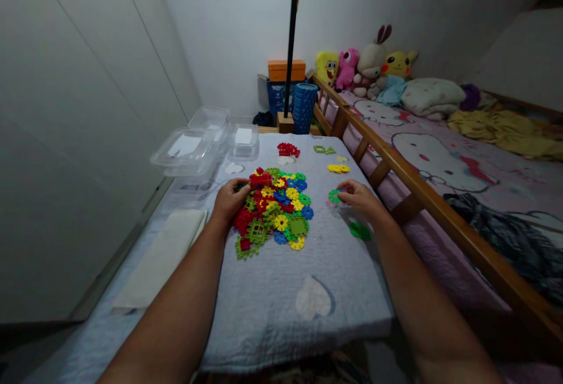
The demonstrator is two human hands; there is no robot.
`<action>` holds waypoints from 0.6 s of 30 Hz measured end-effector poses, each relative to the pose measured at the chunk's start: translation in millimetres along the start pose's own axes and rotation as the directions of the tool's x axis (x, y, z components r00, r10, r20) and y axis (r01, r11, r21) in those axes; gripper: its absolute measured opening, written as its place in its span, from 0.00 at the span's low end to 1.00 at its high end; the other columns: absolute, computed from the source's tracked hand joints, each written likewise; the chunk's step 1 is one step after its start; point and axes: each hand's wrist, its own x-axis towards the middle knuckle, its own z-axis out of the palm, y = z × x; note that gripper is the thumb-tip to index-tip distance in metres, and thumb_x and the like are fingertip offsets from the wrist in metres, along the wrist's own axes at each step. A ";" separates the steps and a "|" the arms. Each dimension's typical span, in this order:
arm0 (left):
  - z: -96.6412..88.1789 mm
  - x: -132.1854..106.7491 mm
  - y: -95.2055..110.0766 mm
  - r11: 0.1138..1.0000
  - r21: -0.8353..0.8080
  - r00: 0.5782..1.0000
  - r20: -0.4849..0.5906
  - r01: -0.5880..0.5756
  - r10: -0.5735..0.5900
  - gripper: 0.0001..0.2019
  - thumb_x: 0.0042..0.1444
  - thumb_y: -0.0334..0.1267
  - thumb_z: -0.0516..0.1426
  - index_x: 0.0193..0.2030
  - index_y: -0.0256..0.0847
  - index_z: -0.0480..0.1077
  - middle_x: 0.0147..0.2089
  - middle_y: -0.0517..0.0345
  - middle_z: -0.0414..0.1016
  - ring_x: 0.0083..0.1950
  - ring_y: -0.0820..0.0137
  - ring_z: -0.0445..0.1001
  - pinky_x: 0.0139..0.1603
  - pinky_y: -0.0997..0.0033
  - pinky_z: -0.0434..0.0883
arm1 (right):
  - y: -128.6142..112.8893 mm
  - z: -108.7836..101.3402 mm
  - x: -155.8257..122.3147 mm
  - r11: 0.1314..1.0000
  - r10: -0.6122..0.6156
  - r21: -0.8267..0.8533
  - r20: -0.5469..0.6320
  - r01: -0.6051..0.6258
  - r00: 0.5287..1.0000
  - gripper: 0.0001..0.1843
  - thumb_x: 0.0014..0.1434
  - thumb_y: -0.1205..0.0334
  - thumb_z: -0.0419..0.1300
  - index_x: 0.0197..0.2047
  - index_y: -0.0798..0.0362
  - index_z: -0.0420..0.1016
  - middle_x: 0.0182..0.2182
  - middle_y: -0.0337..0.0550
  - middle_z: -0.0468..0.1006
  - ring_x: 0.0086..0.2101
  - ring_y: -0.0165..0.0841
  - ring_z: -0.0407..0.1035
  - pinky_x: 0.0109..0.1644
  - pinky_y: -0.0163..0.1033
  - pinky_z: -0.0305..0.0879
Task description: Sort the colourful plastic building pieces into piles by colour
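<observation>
A heap of colourful plastic interlocking pieces (277, 211) in red, yellow, green and blue lies on a light quilted cloth (290, 296). My left hand (231, 199) rests at the heap's left edge, its fingers curled on a red piece (260, 179). My right hand (358, 195) is to the right of the heap, pinching a green round piece (335, 196). Another green piece (359, 231) lies beside my right wrist. Small sorted groups sit farther back: red pieces (288, 149), green pieces (324, 150) and yellow pieces (338, 168).
Clear plastic containers (189, 149) and a small clear tub (244, 140) stand at the back left. A folded white cloth (160, 255) lies at the left. A wooden bed rail (409, 190) runs along the right, with bedding and plush toys (369, 61) behind. A black pole (291, 38) rises at the back.
</observation>
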 end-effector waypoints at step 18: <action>-0.8 -2.1 0.7 0.999 0.049 1.000 -0.008 -0.003 0.003 0.23 0.51 0.52 0.59 0.47 0.40 0.80 0.40 0.54 0.82 0.42 0.62 0.77 0.48 0.65 0.73 | 50.9 -58.9 -68.7 0.981 0.158 -0.098 -0.070 -0.165 0.985 0.09 0.47 0.58 0.63 0.32 0.53 0.78 0.25 0.39 0.76 0.26 0.31 0.66 0.30 0.36 0.58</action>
